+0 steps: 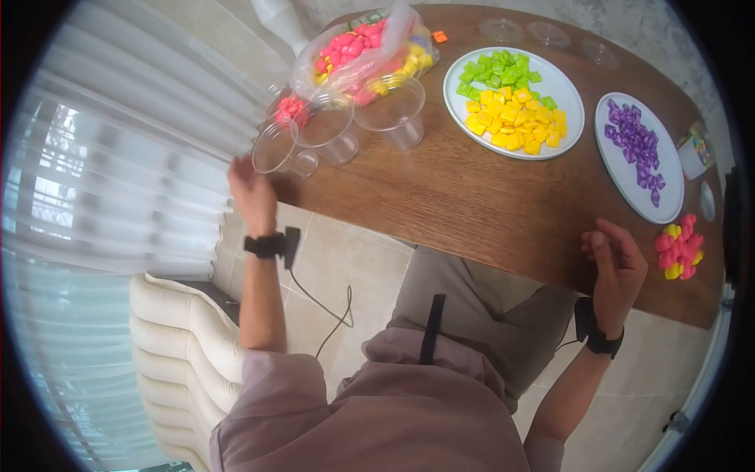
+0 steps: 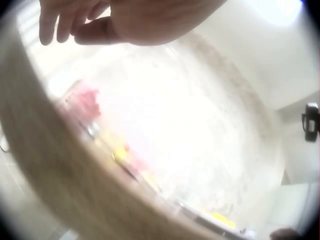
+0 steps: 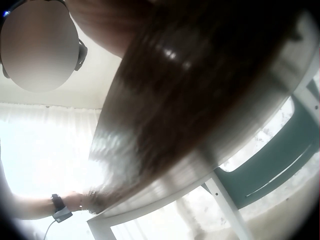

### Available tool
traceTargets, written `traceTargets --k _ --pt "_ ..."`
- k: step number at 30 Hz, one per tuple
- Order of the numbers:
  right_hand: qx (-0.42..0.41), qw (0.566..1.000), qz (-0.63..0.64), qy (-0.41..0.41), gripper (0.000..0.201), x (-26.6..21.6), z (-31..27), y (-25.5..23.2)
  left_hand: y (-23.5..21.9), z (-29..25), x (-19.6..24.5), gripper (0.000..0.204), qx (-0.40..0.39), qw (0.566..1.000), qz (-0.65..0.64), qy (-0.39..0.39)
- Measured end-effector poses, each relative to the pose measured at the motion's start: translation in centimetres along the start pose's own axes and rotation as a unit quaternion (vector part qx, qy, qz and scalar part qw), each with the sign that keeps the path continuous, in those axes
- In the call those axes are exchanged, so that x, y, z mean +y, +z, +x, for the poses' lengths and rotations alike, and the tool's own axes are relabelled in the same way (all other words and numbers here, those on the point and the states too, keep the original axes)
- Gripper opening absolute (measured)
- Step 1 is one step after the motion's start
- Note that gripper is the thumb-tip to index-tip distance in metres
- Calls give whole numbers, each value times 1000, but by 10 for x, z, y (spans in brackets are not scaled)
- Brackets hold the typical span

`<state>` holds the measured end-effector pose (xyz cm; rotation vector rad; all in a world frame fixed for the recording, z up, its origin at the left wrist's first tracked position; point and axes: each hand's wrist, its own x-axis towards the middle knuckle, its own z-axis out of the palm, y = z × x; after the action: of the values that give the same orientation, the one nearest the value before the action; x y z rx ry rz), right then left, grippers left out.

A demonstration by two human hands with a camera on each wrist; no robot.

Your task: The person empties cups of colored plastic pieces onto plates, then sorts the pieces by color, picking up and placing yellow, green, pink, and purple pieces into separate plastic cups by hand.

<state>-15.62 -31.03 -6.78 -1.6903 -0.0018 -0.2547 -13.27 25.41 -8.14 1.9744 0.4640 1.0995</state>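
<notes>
My left hand (image 1: pixel 253 197) is at the table's left edge, beside the nearest clear plastic cup (image 1: pixel 274 149). In the left wrist view, its fingers (image 2: pixel 64 22) hang loosely with nothing held in them. Two more clear cups, a middle one (image 1: pixel 343 148) and a right one (image 1: pixel 403 132), stand close by, and a red knobbly cluster (image 1: pixel 292 112) shows behind them. My right hand (image 1: pixel 617 263) hovers over the front edge on the right, fingers slightly bent and holding nothing. Nearest to it lies a pink and yellow cluster (image 1: pixel 679 248).
A round plate (image 1: pixel 456 102) bears green and yellow wrapped pieces; an oval plate (image 1: pixel 605 149) bears purple ones. Behind the cups sits a plastic bag (image 1: pixel 401 39) of pink and yellow pieces. A small tub (image 1: pixel 695 157) and several clear lids lie at the edges.
</notes>
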Motion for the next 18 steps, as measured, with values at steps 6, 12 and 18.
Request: traceTargets --k 6,12,18 --pt "-17 1000 -1 1 19 1 3 -4 -18 103 4 66 -207 905 -281 -244" --pt "-9 1000 12 0 20 1 2 -3 38 124 45 101 -286 933 -105 -190" --pt "3 1000 17 3 19 -2 2 -2 55 119 58 109 -304 935 -9 -185"
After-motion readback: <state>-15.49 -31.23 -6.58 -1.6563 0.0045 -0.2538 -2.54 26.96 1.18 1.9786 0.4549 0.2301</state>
